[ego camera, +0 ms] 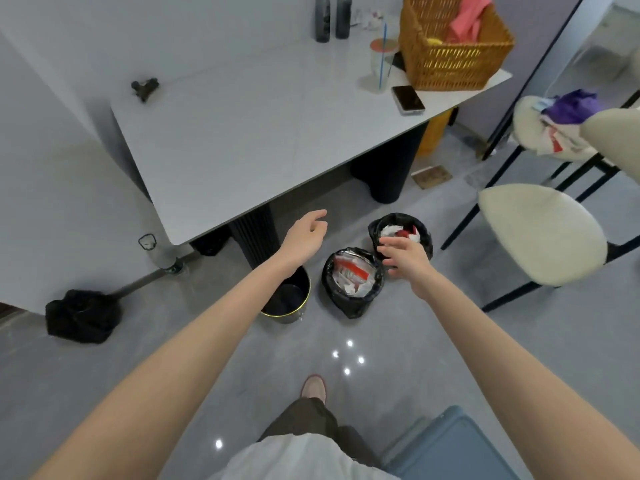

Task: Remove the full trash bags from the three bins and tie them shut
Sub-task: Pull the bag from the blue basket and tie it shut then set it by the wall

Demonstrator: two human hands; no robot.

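Three small round bins stand in a row on the grey floor by the table. The left bin (291,299), black with a gold rim, has no bag in it. The middle bin (353,282) and the right bin (401,233) each hold a black bag stuffed with white and red paper. A filled black trash bag (83,315) lies on the floor at the far left. My left hand (306,233) hovers open above the left bin, holding nothing. My right hand (405,256) has its fingers spread over the near rim of the right bin.
A grey table (263,133) stands just behind the bins, its dark legs close to them. On it sit a wicker basket (453,46), a phone (408,99), a cup and two bottles. Two cream chairs (543,233) stand right. A blue box (453,448) is near my feet.
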